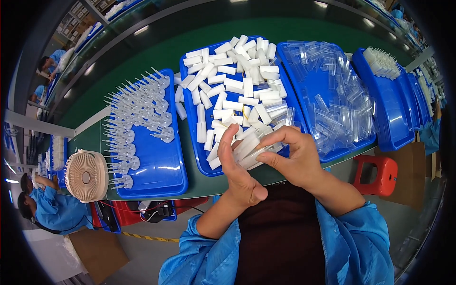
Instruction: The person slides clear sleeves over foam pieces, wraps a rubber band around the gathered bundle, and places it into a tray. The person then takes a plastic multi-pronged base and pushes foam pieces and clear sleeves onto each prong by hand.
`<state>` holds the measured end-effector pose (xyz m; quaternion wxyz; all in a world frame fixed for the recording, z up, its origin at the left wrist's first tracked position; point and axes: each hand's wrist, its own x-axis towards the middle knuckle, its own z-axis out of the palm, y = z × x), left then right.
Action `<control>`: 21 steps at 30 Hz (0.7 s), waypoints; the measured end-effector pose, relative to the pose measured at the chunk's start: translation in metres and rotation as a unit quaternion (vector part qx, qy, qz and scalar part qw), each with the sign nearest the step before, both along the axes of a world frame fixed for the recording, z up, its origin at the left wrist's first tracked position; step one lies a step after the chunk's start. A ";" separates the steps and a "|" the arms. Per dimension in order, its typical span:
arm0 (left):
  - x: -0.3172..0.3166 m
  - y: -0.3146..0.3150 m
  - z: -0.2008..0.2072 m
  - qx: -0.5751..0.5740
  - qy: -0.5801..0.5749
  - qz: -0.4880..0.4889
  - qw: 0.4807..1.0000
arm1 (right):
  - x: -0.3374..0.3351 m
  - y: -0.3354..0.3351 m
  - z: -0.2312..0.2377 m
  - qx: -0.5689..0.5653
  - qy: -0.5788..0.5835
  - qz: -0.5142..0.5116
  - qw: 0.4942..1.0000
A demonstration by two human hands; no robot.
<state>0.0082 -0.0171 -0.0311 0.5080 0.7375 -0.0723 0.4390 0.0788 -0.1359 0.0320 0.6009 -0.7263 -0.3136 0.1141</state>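
Note:
Over the front of the middle tray, my right hand pinches a white rectangular block between thumb and forefinger. A second pale strip shows just below the block; whether it is a separate piece I cannot tell. My left hand is held upright against the block's left side, fingers stretched and thumb apart, so it is open. Behind both hands, a heap of similar white blocks fills the blue tray. Clear plastic sleeves lie piled in the blue tray to the right.
On the left, a blue tray bears rows of translucent parts with thin stems. Beside it stands a beige fan. Another blue tray at far right holds stemmed parts. A red stool is below the bench. Other people work at far left.

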 end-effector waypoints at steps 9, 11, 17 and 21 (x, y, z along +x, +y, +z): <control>-0.012 0.005 0.028 -0.265 0.002 -0.163 0.950 | 0.004 -0.011 0.009 0.030 -0.121 0.047 0.991; -0.012 0.015 0.029 -0.188 0.111 -0.213 0.952 | 0.003 -0.012 0.016 0.017 -0.148 0.056 0.987; -0.013 0.011 0.028 -0.293 0.183 -0.288 0.893 | 0.002 -0.018 0.014 -0.016 -0.166 0.085 0.982; -0.010 0.013 0.028 -0.357 0.206 -0.326 0.851 | 0.011 -0.022 0.023 -0.035 -0.244 0.157 0.956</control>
